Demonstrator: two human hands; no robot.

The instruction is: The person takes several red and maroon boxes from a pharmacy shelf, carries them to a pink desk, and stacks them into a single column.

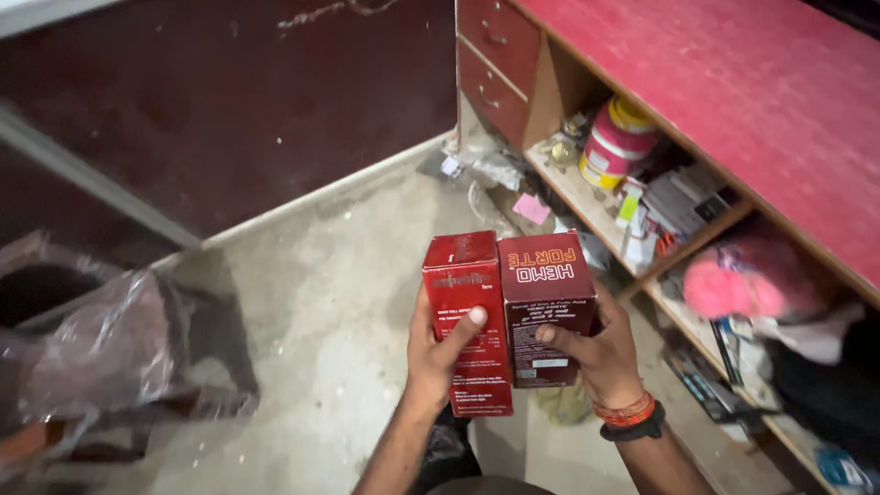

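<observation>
I hold two small cartons side by side above the floor. My left hand [438, 353] grips a bright red carton [463, 293], thumb across its front. My right hand [600, 353] grips a darker maroon carton [548, 298] with white and orange print, thumb on its front face. The two cartons touch along their long edges and stand upright with their top flaps facing me. An orange thread band and a black band circle my right wrist [631, 417].
A red-topped counter [733, 82] with drawers [495, 64] runs along the right; its open shelves hold a red and yellow tub [616, 142], papers and a pink cloth [724, 284]. Crumpled clear plastic [101, 353] lies at left. A grey concrete floor [330, 302] lies below.
</observation>
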